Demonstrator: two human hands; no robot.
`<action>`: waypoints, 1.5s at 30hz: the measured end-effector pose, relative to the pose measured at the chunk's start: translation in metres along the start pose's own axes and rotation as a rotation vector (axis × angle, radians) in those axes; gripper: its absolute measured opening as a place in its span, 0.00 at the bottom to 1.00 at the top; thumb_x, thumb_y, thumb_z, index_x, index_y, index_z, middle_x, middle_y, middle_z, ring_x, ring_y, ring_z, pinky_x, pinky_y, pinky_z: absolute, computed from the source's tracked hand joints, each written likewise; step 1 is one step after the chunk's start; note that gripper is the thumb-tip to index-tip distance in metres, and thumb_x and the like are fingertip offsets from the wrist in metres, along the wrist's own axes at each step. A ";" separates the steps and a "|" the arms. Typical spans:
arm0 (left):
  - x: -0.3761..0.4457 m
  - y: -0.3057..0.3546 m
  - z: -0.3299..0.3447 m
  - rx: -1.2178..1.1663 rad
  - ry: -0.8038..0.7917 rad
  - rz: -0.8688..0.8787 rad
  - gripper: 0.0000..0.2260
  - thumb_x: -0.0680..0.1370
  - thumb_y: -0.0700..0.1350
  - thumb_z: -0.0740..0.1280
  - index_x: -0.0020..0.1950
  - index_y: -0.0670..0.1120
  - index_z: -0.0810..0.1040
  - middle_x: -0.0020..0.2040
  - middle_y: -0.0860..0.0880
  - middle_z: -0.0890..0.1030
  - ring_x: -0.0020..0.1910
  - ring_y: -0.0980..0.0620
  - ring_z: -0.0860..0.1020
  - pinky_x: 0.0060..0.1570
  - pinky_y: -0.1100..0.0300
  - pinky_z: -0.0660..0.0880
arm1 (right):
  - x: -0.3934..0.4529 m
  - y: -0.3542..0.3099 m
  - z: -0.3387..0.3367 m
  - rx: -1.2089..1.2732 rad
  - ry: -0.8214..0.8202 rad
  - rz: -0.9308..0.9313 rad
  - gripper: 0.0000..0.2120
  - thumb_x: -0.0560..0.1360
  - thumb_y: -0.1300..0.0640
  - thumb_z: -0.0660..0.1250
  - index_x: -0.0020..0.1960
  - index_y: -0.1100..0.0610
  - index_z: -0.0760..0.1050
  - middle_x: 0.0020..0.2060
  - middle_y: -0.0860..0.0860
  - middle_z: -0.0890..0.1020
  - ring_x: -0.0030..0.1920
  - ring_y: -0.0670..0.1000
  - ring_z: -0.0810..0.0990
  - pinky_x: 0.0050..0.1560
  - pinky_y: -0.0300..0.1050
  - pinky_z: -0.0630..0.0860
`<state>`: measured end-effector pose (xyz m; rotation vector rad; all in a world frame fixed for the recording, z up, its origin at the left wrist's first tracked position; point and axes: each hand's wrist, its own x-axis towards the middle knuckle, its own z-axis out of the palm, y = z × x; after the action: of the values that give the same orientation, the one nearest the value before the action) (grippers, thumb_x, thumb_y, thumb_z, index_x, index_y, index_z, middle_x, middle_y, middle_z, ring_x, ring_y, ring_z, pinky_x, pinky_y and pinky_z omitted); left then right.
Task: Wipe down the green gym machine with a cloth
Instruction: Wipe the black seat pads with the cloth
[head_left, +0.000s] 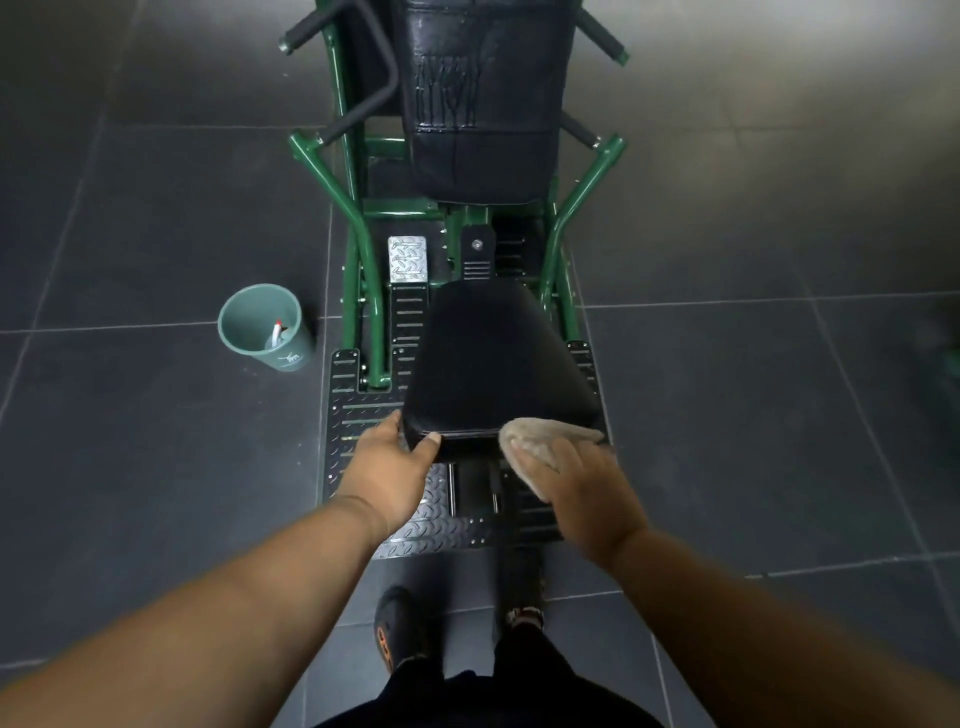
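Left hand (387, 470) gripping seat (493, 364) corner, right hand (582, 483) flat on cloth (540, 441) (backrest (483, 93) lettering unreadable)

There is a single view, from a camera worn on the person's head, looking forward and steeply down. Both forearms reach in from the bottom edge toward the black seat (498, 364) of the green machine (358, 249), which runs straight up the middle of the picture. The seat is close, within arm's reach; the backrest (483, 93) lies farther off at the top. The wide lens bends the dark floor tiles (727, 395) at the sides, and the person's shoes (400, 629) show directly below.
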<state>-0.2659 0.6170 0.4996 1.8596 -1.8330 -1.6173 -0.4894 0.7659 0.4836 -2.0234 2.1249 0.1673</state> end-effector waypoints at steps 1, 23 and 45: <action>0.000 0.002 0.003 0.022 0.014 0.006 0.21 0.73 0.65 0.68 0.65 0.64 0.77 0.58 0.54 0.82 0.56 0.44 0.83 0.65 0.44 0.78 | -0.005 0.009 0.003 0.009 0.008 0.034 0.42 0.67 0.68 0.70 0.79 0.50 0.68 0.54 0.54 0.78 0.48 0.57 0.77 0.49 0.54 0.79; -0.012 0.048 0.044 0.572 0.184 0.078 0.33 0.82 0.62 0.62 0.85 0.53 0.59 0.84 0.49 0.58 0.78 0.39 0.59 0.80 0.48 0.58 | -0.003 0.044 0.031 0.216 0.251 0.129 0.42 0.71 0.60 0.63 0.84 0.58 0.57 0.67 0.62 0.73 0.56 0.60 0.76 0.59 0.56 0.78; 0.004 0.066 0.040 0.771 0.123 0.036 0.45 0.70 0.80 0.61 0.84 0.62 0.59 0.84 0.54 0.59 0.77 0.41 0.62 0.78 0.48 0.63 | 0.157 0.120 0.003 1.170 -0.199 0.669 0.18 0.87 0.51 0.55 0.67 0.59 0.78 0.62 0.60 0.82 0.61 0.61 0.80 0.69 0.56 0.74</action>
<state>-0.3396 0.6189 0.5237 2.0678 -2.6378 -0.7852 -0.6149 0.6199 0.4392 -0.6043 1.9168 -0.6068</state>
